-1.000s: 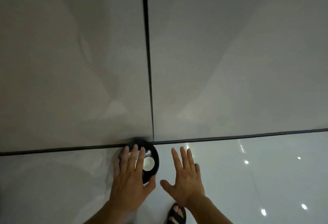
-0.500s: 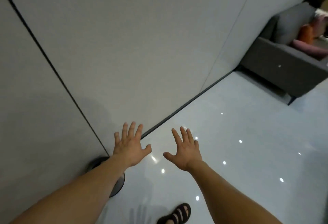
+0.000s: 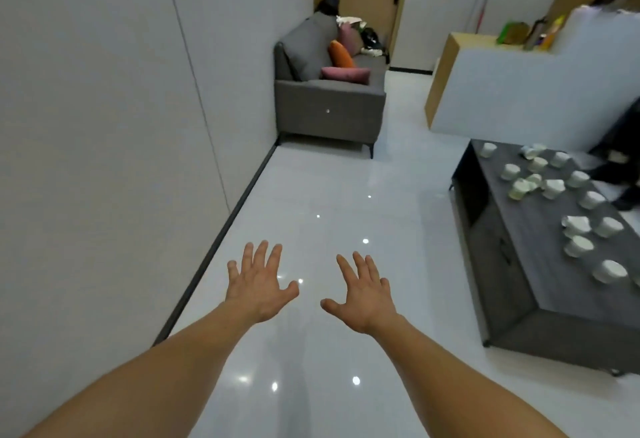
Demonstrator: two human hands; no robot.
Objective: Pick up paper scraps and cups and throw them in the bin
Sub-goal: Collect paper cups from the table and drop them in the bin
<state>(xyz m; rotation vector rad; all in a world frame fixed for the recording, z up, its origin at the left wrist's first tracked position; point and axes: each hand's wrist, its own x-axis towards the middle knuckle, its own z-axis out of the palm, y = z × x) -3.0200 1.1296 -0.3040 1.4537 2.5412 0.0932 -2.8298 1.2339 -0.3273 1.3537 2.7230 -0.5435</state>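
Several white paper cups [image 3: 577, 246] and crumpled paper scraps [image 3: 575, 222] lie scattered on a low dark grey table [image 3: 512, 281] at the right. My left hand [image 3: 259, 285] and my right hand [image 3: 363, 289] are stretched out in front of me over the glossy floor, fingers spread, both holding nothing. Both hands are well left of the table and touch nothing. The bin is out of view.
A white wall with a dark skirting strip [image 3: 221, 240] runs along the left. A grey sofa [image 3: 329, 91] with cushions stands at the far end. A white and wood counter [image 3: 512, 87] sits behind the table, and a person in dark clothes [image 3: 620, 174] is at the right edge.
The view has swung up and right from the black bin by the wall to the room. Both empty hands stayed spread in front; the bin has left the view and the table has appeared.
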